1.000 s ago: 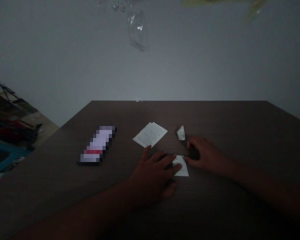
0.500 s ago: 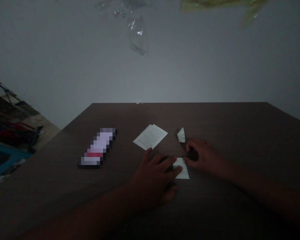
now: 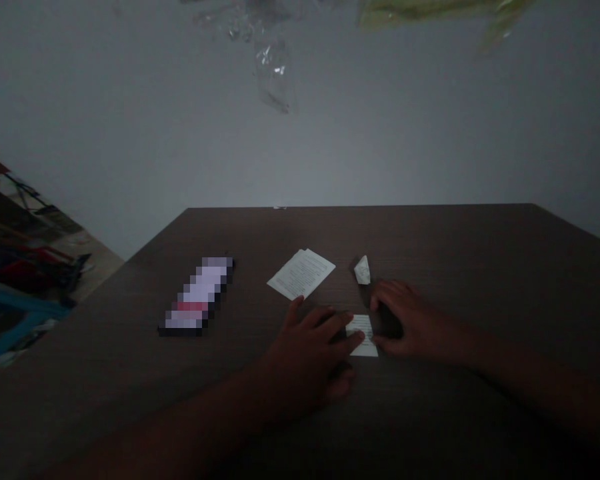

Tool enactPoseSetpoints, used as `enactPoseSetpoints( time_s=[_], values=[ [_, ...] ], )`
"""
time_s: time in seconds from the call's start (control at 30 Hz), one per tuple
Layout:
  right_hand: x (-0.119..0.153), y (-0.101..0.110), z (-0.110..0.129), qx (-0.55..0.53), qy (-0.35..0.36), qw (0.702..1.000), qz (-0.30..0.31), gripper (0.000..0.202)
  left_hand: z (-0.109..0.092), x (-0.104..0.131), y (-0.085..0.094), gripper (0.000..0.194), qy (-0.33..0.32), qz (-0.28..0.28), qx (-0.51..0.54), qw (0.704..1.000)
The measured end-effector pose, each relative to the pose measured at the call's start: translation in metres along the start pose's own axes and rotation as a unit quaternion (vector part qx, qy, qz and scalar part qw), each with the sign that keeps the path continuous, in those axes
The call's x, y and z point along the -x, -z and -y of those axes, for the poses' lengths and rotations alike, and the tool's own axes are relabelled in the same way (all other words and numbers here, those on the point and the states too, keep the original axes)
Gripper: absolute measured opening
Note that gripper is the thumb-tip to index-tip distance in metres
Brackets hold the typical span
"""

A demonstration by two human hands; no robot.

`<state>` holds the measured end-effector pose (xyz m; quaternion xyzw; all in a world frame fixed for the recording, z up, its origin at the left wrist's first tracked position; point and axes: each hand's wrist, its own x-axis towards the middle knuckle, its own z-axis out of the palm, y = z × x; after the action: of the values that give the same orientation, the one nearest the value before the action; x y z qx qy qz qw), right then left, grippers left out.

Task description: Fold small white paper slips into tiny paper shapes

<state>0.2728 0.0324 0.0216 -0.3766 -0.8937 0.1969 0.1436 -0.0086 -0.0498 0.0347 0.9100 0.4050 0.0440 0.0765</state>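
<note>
One printed slip (image 3: 367, 347) lies on the worktop (image 3: 430, 247) under the spread left hand (image 3: 307, 353), the half-open right hand (image 3: 413, 323) at its right edge.

- Left hand (image 3: 305, 357), lower centre: bare, with slender fingers (image 3: 335, 325).
- Left forearm (image 3: 180, 417), lower left: bare, smooth in outline, dimly lit.
- Right hand (image 3: 413, 320), right of centre: bare, rounded back.
- Right forearm (image 3: 520, 373), lower right: bare, its lower edge lost in shadow.
</note>
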Motion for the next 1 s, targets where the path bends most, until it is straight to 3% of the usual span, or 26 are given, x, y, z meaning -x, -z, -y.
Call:
enactPoseSetpoints(
  time_s=[0.13, 0.3, 0.47, 0.6, 1.0],
  values=[
    [-0.009, -0.009, -0.007, 0.02, -0.029, 0.998, -0.045, 0.025, -0.001, 0.0, 0.003, 0.055, 0.003, 0.008, -0.007, 1.0],
    [-0.017, -0.011, -0.01, 0.035, -0.059, 0.996, -0.053, 0.018, 0.002, 0.001, 0.0, 0.054, -0.001, 0.006, -0.005, 1.0],
    [-0.009, -0.004, -0.006, 0.011, 0.014, 1.0, -0.012, 0.034, 0.008, 0.001, -0.009, 0.059, -0.001, -0.001, -0.009, 1.0],
    [-0.002, 0.0, -0.001, -0.004, 0.045, 0.999, 0.009, 0.043, 0.007, 0.001, -0.005, 0.057, 0.001, 0.001, -0.002, 1.0],
    [-0.018, -0.011, -0.007, 0.018, -0.052, 0.997, -0.057, 0.021, 0.01, 0.003, -0.008, 0.061, -0.008, -0.011, -0.002, 1.0]
  ],
)
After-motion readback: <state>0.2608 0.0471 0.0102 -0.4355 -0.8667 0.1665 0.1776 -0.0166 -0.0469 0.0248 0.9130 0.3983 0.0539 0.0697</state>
